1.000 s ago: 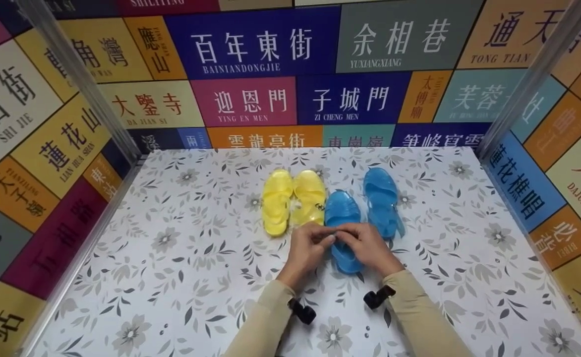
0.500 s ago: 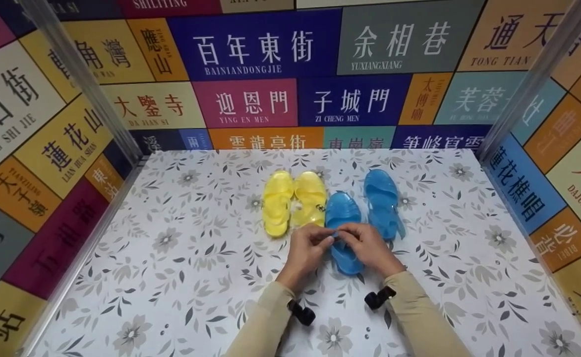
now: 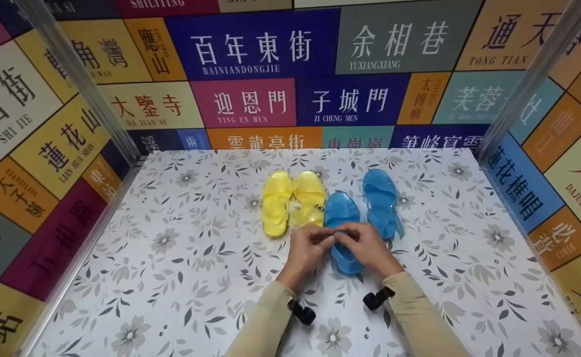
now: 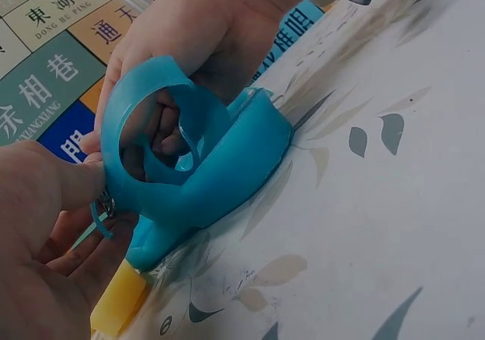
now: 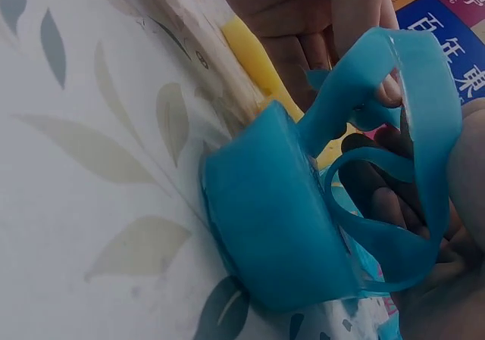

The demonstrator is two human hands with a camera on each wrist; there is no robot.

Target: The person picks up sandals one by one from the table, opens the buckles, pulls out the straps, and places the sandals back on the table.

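Note:
A blue jelly sandal (image 3: 342,210) lies on the table, toe away from me, with both hands over its middle. My left hand (image 3: 306,255) pinches the sandal's strap beside a small metal buckle (image 4: 107,204), seen in the left wrist view. The strap end pokes out below the buckle. My right hand (image 3: 369,248) holds the same ankle strap (image 5: 430,135) from the other side, its fingers curled behind the loop. In the head view the fingertips meet and hide the buckle. The second blue sandal (image 3: 379,186) lies just to the right, its strap hanging loose.
A pair of yellow sandals (image 3: 276,191) lies side by side, left of the blue ones. The table (image 3: 171,277) has a white floral cover. Printed panels (image 3: 251,44) wall off the back and sides, with clear posts (image 3: 528,84) at the corners.

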